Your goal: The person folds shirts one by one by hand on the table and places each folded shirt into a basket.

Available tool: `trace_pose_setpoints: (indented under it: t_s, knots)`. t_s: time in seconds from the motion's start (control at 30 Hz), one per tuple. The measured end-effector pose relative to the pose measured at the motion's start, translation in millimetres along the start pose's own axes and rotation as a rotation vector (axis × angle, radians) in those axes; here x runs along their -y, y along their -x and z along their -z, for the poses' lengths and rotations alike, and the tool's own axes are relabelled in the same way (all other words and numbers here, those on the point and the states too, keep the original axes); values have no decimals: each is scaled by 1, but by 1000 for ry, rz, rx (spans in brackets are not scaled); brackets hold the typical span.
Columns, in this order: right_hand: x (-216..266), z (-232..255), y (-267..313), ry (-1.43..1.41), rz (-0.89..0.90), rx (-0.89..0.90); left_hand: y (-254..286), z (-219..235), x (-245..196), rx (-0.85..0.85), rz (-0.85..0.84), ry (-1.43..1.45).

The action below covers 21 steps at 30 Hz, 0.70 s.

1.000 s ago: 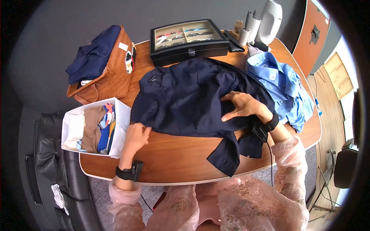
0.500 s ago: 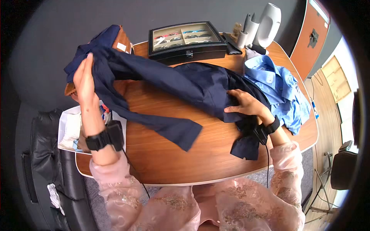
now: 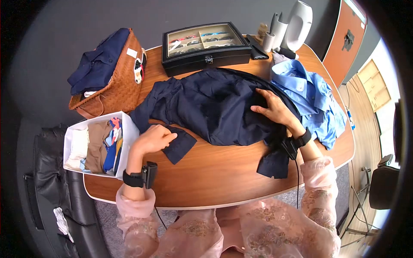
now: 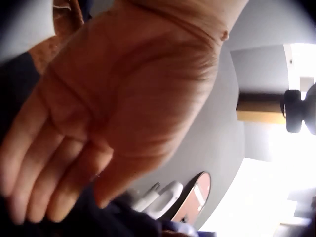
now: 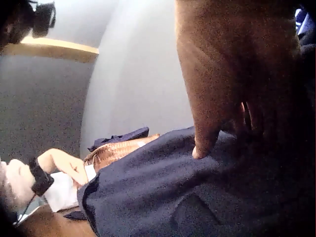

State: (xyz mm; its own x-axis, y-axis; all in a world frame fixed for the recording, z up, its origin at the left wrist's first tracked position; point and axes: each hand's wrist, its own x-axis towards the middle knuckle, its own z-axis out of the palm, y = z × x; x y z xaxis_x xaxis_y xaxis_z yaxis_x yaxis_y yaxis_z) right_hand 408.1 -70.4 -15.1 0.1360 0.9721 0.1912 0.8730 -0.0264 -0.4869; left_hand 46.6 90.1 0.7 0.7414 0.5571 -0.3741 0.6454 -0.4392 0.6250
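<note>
"Where does the navy shirt (image 3: 215,107) lie?"

"Rumpled across the middle of the frame, on the wooden table (image 3: 206,185). One sleeve end lies left of centre; another reaches toward the lower right."

"And the right hand's grip (image 3: 275,109)?"

"Right of centre, resting on the shirt, thumb spread well away from the fingers and nothing clasped."

"The left hand's grip (image 3: 152,138)?"

"Left of centre, right by the left sleeve end. The left wrist view shows its fingers extended and relaxed, clasping nothing; whether a fingertip touches the cloth cannot be told."

"What stands about them?"

"Just left of that hand, a white box (image 3: 130,133) holding folded clothes (image 3: 98,146). At the upper left, a woven basket (image 3: 118,94) with a dark blue garment (image 3: 99,60). At top centre, a black case (image 3: 189,64) of glasses (image 3: 193,42); at the right, a crumpled pale blue shirt (image 3: 307,92) beside the navy one."
</note>
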Motion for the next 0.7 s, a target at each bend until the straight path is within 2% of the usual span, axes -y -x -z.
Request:
trace_pose_setpoints:
  t_s: [0.07, 0.13, 0.17, 0.23, 0.27, 0.3, 0.37, 0.43, 0.5, 0.53, 0.6, 0.63, 0.7]
  knots:
    - [3, -1, -3, -20, -55, -30, -5, -5, 7, -52, -22, -102]
    - [2, -7, -7, -6, -39, -77, -15, -8, 16, -305, 122, 286]
    - [2, -10, -8, 10, -24, -126, -21, -11, 24, -309, 123, 287]
    - [7, -9, -11, 13, -70, -66, -33, -21, 43, -414, 45, 959]
    - [9, -8, -12, 17, -123, -10, -37, -23, 47, -461, 27, 1149]
    - [10, -9, -12, 18, -122, -9, -39, -26, 50, -461, 28, 1151]
    - [10, -9, -10, -51, -156, 105, -42, -33, 51, -598, 19, 1287]
    - [2, -15, -10, -87, -138, 85, -47, -31, 55, -569, -1, 1304]
    - [5, -17, -10, -265, -279, 3, -48, -26, 51, -498, -10, 1267]
    - [7, -19, -8, -265, -276, 4, -49, -25, 48, -501, -9, 1268]
    - [9, -24, -6, -323, -298, -2, -51, -21, 31, -500, 117, 1095]
    - [7, -25, -6, -322, -297, -4, -57, -19, 29, -500, 115, 1095]
    - [4, -27, -7, -323, -191, 74, -65, -17, 23, -430, 236, 740]
